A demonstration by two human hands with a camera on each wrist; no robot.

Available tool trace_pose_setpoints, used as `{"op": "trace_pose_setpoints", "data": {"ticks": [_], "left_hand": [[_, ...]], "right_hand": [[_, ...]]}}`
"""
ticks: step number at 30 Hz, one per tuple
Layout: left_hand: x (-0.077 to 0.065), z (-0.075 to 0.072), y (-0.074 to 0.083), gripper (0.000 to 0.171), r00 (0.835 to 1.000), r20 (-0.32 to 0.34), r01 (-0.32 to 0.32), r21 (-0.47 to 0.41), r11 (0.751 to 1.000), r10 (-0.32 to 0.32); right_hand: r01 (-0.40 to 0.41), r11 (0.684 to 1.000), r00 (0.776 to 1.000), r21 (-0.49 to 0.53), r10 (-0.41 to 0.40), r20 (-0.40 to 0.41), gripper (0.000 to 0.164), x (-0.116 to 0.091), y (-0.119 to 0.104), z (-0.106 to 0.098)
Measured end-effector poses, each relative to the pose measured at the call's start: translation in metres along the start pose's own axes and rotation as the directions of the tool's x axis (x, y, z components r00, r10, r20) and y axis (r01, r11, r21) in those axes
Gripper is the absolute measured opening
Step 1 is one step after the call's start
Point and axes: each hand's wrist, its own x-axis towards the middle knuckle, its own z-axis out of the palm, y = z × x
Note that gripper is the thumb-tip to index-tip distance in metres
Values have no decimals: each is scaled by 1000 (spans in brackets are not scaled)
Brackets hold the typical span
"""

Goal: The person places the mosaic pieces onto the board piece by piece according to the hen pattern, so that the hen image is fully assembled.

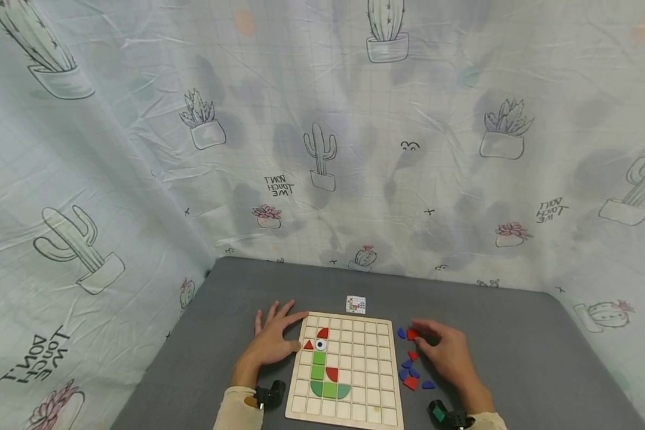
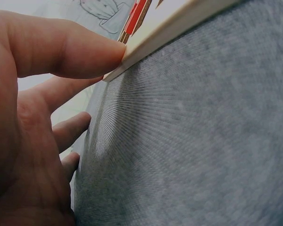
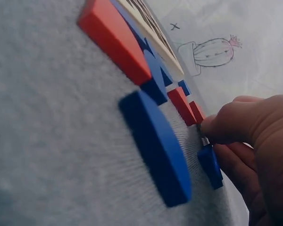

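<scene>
My left hand rests with spread fingers along the left edge of a light wooden grid board. Its thumb presses the board's side, and the index finger reaches the top left corner. On the board lie a red triangle, an eye tile, a red quarter-round, green squares, dark green quarter-rounds and another red quarter-round. Right of the board, my right hand pinches a flat red piece between thumb and index finger; its shape is partly hidden.
A small printed card lies beyond the board. Loose blue pieces and red ones are scattered along its right side on the grey table. A blue piece lies under the right hand. Cactus-printed cloth hangs behind.
</scene>
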Motion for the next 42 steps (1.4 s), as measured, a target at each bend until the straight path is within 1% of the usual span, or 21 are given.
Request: {"op": "trace_pose_setpoints", "data": {"ticks": [4, 9, 13, 20, 24, 27, 30, 34, 38, 42], "left_hand": [[0, 0, 0, 70, 1000, -2, -3, 0, 1000, 3], [0, 1, 0, 70, 1000, -1, -2, -3, 1000, 2], [1, 1, 0, 71, 1000, 0, 2, -2, 1000, -2], [0, 1, 2, 71, 1000, -3, 6, -6, 1000, -6], [1, 1, 3, 71, 1000, -1, 3, -10, 1000, -3], [1, 1, 3, 71, 1000, -1, 3, -7, 1000, -3], [1, 1, 3, 71, 1000, -2, 5, -6, 1000, -5], [1, 2, 3, 71, 1000, -3, 7, -5, 1000, -7], [1, 2, 3, 71, 1000, -3, 6, -4, 1000, -6], [2, 2, 2, 70, 1000, -2, 1, -5, 1000, -1]], "right_hand": [[-6, 1000, 1000, 7, 6, -10, 38, -4, -5, -4], [-44, 995, 999, 89, 42, 23, 36, -13, -22, -10], [-47, 988, 999, 148, 43, 30, 36, -23, -38, -9], [19, 971, 1000, 240, -19, -1, 34, -38, -61, 3], [62, 957, 998, 282, -68, 9, 33, -44, -72, 13], [86, 948, 993, 307, -105, 47, 32, -47, -79, 22], [96, 931, 985, 353, -139, 98, 31, -49, -85, 31], [62, 917, 974, 393, -141, 177, 28, -50, -93, 41], [46, 926, 961, 375, -144, 238, 26, -50, -98, 47], [48, 936, 947, 348, -154, 283, 26, -50, -100, 53]]}}
